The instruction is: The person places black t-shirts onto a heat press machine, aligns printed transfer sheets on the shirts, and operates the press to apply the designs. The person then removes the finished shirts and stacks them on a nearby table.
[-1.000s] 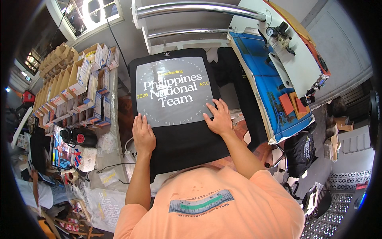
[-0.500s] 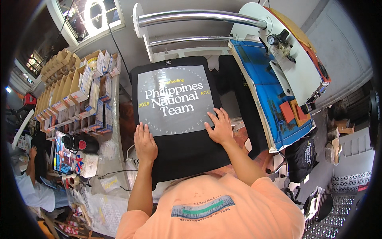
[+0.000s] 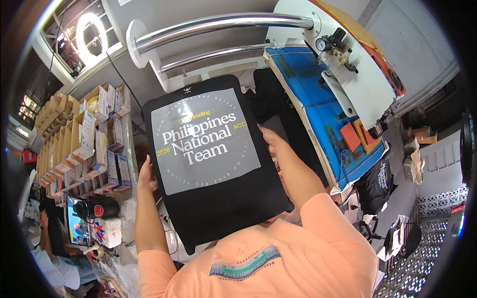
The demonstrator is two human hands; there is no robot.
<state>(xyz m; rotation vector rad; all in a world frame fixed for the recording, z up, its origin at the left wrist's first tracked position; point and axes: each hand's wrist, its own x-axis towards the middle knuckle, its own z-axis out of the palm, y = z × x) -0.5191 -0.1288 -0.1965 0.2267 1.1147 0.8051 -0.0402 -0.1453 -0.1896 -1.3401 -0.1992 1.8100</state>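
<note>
A black T-shirt lies stretched flat in front of me, its neck end away from me. On it is a shiny grey transfer film with white and yellow lettering, a ring of small letters around it. My left hand is curled at the shirt's left edge, its fingers partly hidden there. At the right edge my right hand closes around the side of the shirt, with most fingers out of sight. A second black garment lies to the right, partly under the press.
A heat press with a chrome bar and a blue pad stands beyond and to the right. Cardboard boxes are stacked left, above a lit screen and black bottle. Another person's arm shows far left.
Both hands have left the film's lower corners, where they lay flat, and moved outward to the shirt's side edges. The shirt appears slightly more tilted, and the view has shifted.
</note>
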